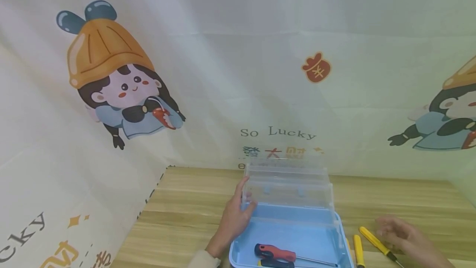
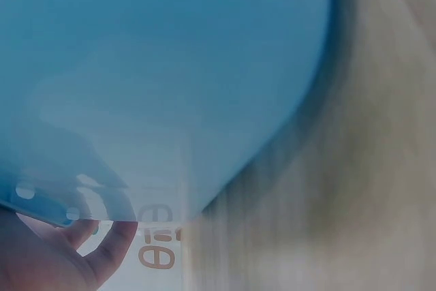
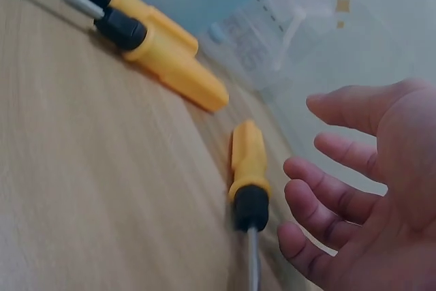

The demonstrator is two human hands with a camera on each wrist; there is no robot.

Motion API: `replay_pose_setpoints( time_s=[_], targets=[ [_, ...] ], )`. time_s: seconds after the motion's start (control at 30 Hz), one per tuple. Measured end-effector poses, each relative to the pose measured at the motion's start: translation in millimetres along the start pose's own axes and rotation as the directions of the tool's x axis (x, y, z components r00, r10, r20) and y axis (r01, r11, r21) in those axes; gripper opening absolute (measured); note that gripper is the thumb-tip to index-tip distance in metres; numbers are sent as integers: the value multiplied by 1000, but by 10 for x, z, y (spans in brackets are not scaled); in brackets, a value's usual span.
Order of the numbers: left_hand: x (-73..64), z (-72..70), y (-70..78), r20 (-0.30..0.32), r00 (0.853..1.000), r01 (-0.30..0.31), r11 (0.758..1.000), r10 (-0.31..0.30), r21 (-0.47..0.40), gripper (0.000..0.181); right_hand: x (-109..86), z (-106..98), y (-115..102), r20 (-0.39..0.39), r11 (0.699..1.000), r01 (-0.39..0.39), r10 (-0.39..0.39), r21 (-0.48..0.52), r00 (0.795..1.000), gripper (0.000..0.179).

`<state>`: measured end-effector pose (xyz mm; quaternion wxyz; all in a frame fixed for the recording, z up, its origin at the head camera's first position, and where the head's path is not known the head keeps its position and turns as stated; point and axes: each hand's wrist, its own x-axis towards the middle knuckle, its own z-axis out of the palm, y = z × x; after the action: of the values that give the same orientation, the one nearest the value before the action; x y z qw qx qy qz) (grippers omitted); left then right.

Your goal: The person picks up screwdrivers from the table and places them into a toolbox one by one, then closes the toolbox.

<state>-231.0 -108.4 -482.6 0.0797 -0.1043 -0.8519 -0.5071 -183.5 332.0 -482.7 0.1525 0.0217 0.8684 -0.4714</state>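
A light-blue plastic box (image 1: 293, 235) with a raised clear lid (image 1: 293, 195) stands on the table. My left hand (image 1: 235, 215) holds the lid's left edge, thumb on the near side and a finger up along it; the left wrist view shows its fingers (image 2: 112, 253) behind the blue wall. Inside the box lie a red-and-black screwdriver (image 1: 277, 253) and a black-and-yellow screwdriver (image 1: 277, 264). To the right, my right hand (image 1: 403, 235) hovers beside a yellow-handled screwdriver (image 3: 249, 161), fingers loosely bent with nothing in them. Two more yellow-handled screwdrivers (image 3: 177, 73) lie next to the box.
The wood-grain table (image 1: 186, 214) reaches back to a printed cloth (image 1: 223, 73) hanging behind it and along the left. Cartoon figures and lettering cover the cloth. The upright lid stands close in front of it.
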Motion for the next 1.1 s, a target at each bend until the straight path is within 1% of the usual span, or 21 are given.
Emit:
replay_pose_setpoints(
  time_s=[0.17,0.33,0.4,0.47,0.57,0.63,0.77,0.93,1.0,1.1],
  targets=[
    [-9,14,-12,5,1000,10,1000,-10,2,68,10,0,77,11,1000,1,-1,-8,1000,59],
    [-19,17,-3,5,1000,3,1000,-3,1,68,16,12,158,46,1000,30,-30,0,998,55],
    [-20,16,4,4,1000,-1,1000,1,-1,68,24,32,181,42,1000,30,-30,-4,999,54],
    [-22,13,8,3,1000,-2,1000,2,-1,68,21,50,197,31,999,23,-22,-28,999,54],
    [-23,7,2,0,1000,0,1000,0,-1,68,14,55,242,38,997,64,-62,-53,997,54],
    [-23,4,-5,1,1000,-2,1000,2,0,67,6,45,270,62,993,107,-103,-59,993,54],
    [-20,-1,-10,1,1000,-6,1000,6,3,68,9,61,299,62,989,144,-141,-39,988,54],
    [-14,-4,-10,-2,1000,-7,1000,7,13,67,-8,99,329,46,981,192,-192,14,980,54],
    [-13,0,-13,-2,1000,-8,1000,8,13,67,-16,109,324,39,981,190,-191,29,981,54],
    [-12,8,-14,-4,1000,-4,1000,5,7,67,-26,110,306,39,985,166,-168,50,985,57]
  ],
)
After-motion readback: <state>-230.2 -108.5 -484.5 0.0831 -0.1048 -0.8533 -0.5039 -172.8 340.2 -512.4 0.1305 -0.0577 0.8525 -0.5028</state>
